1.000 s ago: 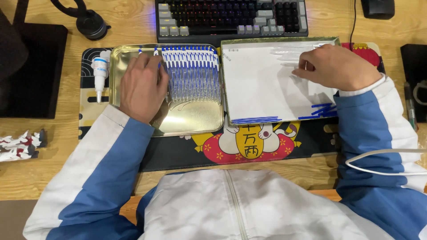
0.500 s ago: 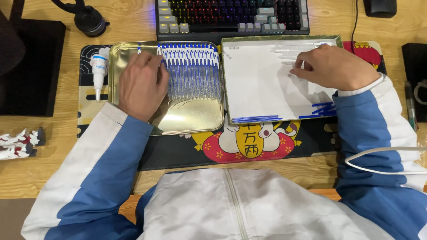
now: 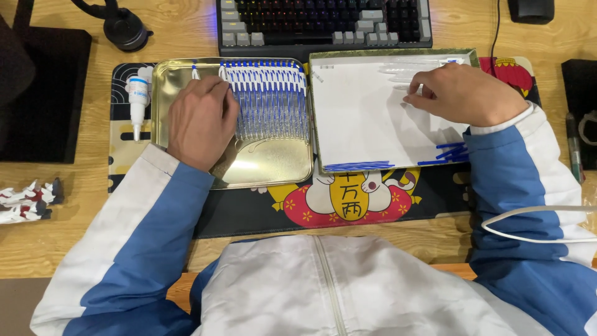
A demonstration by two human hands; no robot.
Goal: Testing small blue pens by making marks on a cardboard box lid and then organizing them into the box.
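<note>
A shiny gold metal tray [image 3: 267,165] lies on a dark desk mat, holding a row of several clear thin tubes with blue tips [image 3: 270,99]. My left hand [image 3: 200,121] rests palm down in the tray, fingers at the left end of that row. To the right lies a white-lined tin lid [image 3: 367,121] with loose blue pieces along its near edge [image 3: 360,165]. My right hand [image 3: 463,93] sits at the lid's far right, fingertips pinched on a clear thin tube [image 3: 410,92] among others lying there.
A keyboard [image 3: 323,25] lies behind the tray and lid. A small white bottle [image 3: 138,99] lies left of the tray. Small white and red figures [image 3: 28,200] sit at the left edge. A white cable [image 3: 535,224] crosses my right sleeve; a pen [image 3: 573,146] lies at the far right.
My right hand has shifted slightly over the clear tubes in the lid. My left hand has stayed in the tray.
</note>
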